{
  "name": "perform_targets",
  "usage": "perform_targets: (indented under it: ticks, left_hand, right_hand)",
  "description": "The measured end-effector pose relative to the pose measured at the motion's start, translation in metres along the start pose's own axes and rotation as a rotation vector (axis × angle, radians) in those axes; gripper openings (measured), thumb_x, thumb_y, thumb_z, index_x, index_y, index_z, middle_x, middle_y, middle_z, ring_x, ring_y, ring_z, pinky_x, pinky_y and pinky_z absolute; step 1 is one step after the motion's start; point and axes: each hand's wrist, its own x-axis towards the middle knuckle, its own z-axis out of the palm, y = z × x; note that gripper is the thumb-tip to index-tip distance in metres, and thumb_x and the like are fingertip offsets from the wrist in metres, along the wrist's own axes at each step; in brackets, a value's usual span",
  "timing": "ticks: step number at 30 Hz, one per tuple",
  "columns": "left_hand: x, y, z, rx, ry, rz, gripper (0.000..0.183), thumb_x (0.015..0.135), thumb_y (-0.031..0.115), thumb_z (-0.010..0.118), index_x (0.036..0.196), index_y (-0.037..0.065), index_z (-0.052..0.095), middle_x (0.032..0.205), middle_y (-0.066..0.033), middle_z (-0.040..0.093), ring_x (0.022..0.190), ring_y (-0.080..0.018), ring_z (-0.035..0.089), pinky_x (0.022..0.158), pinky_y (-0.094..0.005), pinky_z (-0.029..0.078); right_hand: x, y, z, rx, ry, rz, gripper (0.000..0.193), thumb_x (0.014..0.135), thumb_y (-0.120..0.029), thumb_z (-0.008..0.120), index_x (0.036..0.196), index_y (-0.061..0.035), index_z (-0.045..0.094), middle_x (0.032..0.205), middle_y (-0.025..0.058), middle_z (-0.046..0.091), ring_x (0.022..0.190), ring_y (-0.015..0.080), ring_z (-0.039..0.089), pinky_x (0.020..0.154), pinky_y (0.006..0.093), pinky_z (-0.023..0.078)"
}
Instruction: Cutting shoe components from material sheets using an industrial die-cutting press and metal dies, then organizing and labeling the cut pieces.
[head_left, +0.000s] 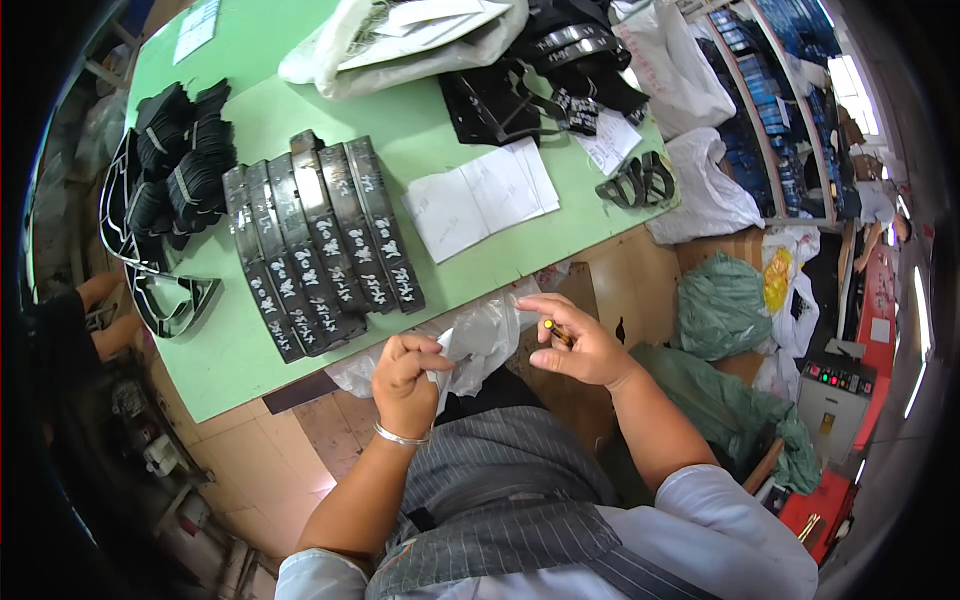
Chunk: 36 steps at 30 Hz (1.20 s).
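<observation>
View: head camera, looking down over the person's lap and the near edge of a green table (200, 375).
Left hand: the left hand (405, 380) is off the table edge, fingers curled closed on a white slip (444, 375), which projects beyond the fingertips; a bracelet (402, 436) circles the wrist.
Right hand: the right hand (585, 345) is level with the table's near side, thumb and forefinger spread apart; a pen (558, 333) with a yellow end is gripped within it. Which fingers press on it cannot be told.
Hand spacing: apart, with a translucent plastic bag (490, 325) seen between and below them.
Position of slip and pen: both above the lap, clear of the tabletop.
Banded stacks: black bundles (320, 240) stand side by side in rows on the table, ahead and to the left, bearing white handwriting.
Left of stacks: tied black pieces (180, 150), with looped black strips (180, 300) beside them.
Right of stacks: white sheets (480, 200) lie overlapping; black straps (640, 182) lie near the table's right end.
Far side: an open white sack (330, 60) holding papers.
Surroundings: a co-worker's arm (100, 290) at left; green bags (725, 305) on the floor at right.
</observation>
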Motion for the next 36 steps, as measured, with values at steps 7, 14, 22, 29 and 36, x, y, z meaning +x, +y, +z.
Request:
perform_targets:
  ticks: [7, 14, 22, 29, 36]
  left_hand:
    - [-0.003, -0.034, 0.031, -1.014, -0.172, -0.857, 0.02, 0.075, -0.014, 0.057, 0.078, 0.005, 0.063, 0.097, -0.0077, 0.062, 0.082, -0.0216, 0.063, 0.071, -0.033, 0.055]
    - [-0.006, -0.032, 0.059, -1.153, -0.225, -0.935, 0.021, 0.077, -0.014, 0.057, 0.084, 0.005, 0.062, 0.106, -0.0084, 0.06, 0.091, -0.0246, 0.063, 0.075, -0.037, 0.057]
    - [-0.015, -0.019, 0.088, -0.942, -0.176, -1.075, 0.027, 0.097, 0.012, 0.046, 0.122, 0.004, 0.048, 0.104, -0.0111, 0.063, 0.093, -0.0193, 0.064, 0.082, -0.0342, 0.054]
    - [-0.034, 0.01, 0.139, -0.618, -0.317, -0.952, 0.018, 0.091, 0.017, 0.061, 0.101, 0.003, 0.061, 0.085, -0.0022, 0.063, 0.07, -0.0091, 0.056, 0.063, -0.0233, 0.047]
    - [-0.043, 0.025, 0.212, -0.345, -0.315, -0.91, 0.009, 0.082, 0.003, 0.061, 0.089, 0.006, 0.065, 0.073, 0.0023, 0.059, 0.067, -0.0092, 0.056, 0.058, -0.0235, 0.045]
  right_hand:
    - [-0.023, 0.03, 0.035, -0.06, 0.179, 0.043, 0.061, 0.081, -0.022, 0.077, 0.133, -0.0053, 0.049, 0.123, 0.0075, 0.048, 0.085, 0.0092, 0.047, 0.069, 0.0205, 0.041]
    - [-0.038, 0.05, 0.034, 0.721, 0.158, 0.546, 0.029, 0.095, -0.029, 0.06, 0.108, -0.0036, 0.059, 0.088, 0.0007, 0.064, 0.078, 0.006, 0.059, 0.07, 0.0229, 0.048]
    - [-0.028, 0.052, 0.005, 0.547, 0.29, 0.399, 0.015, 0.091, -0.019, 0.065, 0.091, -0.0045, 0.06, 0.079, -0.0013, 0.06, 0.074, 0.0047, 0.054, 0.066, 0.023, 0.046]
    - [-0.054, 0.078, -0.052, 0.358, 0.36, 0.249, 0.015, 0.089, -0.013, 0.065, 0.098, -0.0029, 0.058, 0.084, 0.0002, 0.06, 0.075, 0.0065, 0.055, 0.067, 0.0245, 0.047]
    - [-0.105, 0.11, -0.095, -0.061, 0.262, -0.103, 0.036, 0.085, -0.005, 0.06, 0.122, -0.0058, 0.061, 0.105, 0.0164, 0.067, 0.096, 0.0255, 0.066, 0.081, 0.0351, 0.051]
